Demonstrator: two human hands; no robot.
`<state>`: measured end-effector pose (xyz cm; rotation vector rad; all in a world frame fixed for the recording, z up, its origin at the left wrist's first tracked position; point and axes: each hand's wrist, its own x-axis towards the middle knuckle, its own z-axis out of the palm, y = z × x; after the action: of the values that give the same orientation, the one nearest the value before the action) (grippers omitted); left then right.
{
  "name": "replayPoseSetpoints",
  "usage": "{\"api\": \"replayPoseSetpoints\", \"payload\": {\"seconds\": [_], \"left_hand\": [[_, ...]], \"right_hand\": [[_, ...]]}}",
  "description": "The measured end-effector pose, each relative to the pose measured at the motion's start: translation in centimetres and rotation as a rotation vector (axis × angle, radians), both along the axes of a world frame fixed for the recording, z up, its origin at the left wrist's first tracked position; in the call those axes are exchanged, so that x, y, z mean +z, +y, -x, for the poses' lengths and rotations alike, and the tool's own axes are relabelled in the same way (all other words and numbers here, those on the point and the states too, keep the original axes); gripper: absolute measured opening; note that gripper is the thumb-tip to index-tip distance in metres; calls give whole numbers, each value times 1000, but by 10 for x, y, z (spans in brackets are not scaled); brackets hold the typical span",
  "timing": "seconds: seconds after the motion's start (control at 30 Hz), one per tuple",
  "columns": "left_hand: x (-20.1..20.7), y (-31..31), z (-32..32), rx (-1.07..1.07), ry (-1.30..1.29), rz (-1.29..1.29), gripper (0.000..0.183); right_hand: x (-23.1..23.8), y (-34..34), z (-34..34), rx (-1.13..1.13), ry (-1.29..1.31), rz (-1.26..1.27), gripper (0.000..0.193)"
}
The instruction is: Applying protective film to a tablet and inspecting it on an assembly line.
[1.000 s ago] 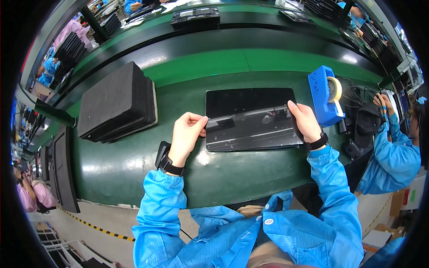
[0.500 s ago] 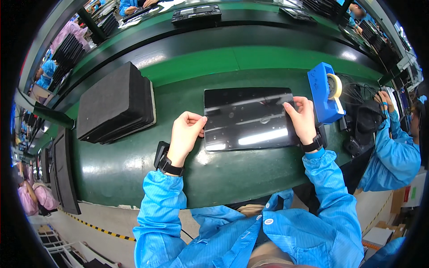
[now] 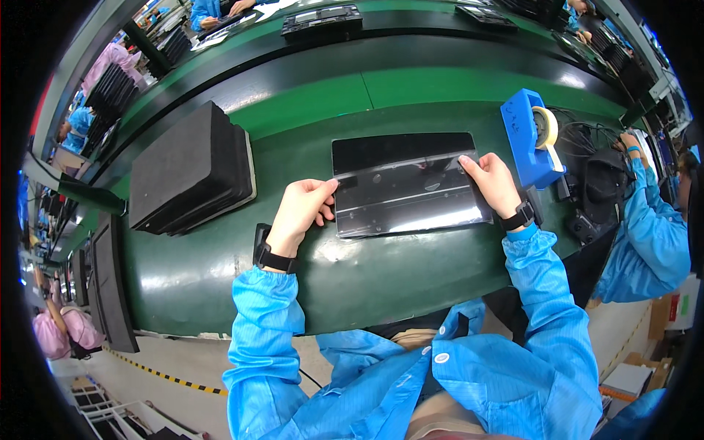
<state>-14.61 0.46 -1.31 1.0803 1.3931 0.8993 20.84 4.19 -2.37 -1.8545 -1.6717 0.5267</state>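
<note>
Between my hands is a thin, glossy black screen panel (image 3: pixel 407 187), with clear film on its face showing bubbles and bright streaks of reflected light. My left hand (image 3: pixel 299 211) pinches the panel's left edge near its upper half, thumb against the forefinger. At the opposite edge my right hand (image 3: pixel 493 183) has its thumb on the face near the upper right corner, the other fingers curled behind. The panel lies over the green bench top (image 3: pixel 286 301); whether its lower edge touches the bench I cannot tell.
A stack of black foam pads (image 3: pixel 183 169) stands to the left. A blue tape dispenser (image 3: pixel 529 139) with a pale roll sits at the right, beside dark cables and a black bundle (image 3: pixel 605 187). Behind runs a black conveyor (image 3: pixel 411 62) carrying a device (image 3: pixel 323 22). A co-worker's blue sleeve (image 3: pixel 638 249) shows far right.
Both hands and the panel have shifted slightly up in the picture, and the reflections on its face have moved. The view itself has tilted a little.
</note>
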Motion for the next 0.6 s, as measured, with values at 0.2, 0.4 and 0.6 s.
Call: {"api": "replayPoseSetpoints", "payload": {"seconds": [0.2,0.4,0.6], "left_hand": [[6,0,-4,-32,66,46,31],[29,-6,-18,-53,-199,-208,26],[41,5,-26,134,-727,-71,32]], "right_hand": [[14,1,2,32,302,-10,45],[51,-10,11,216,963,154,31],[41,1,19,231,1188,124,30]]}}
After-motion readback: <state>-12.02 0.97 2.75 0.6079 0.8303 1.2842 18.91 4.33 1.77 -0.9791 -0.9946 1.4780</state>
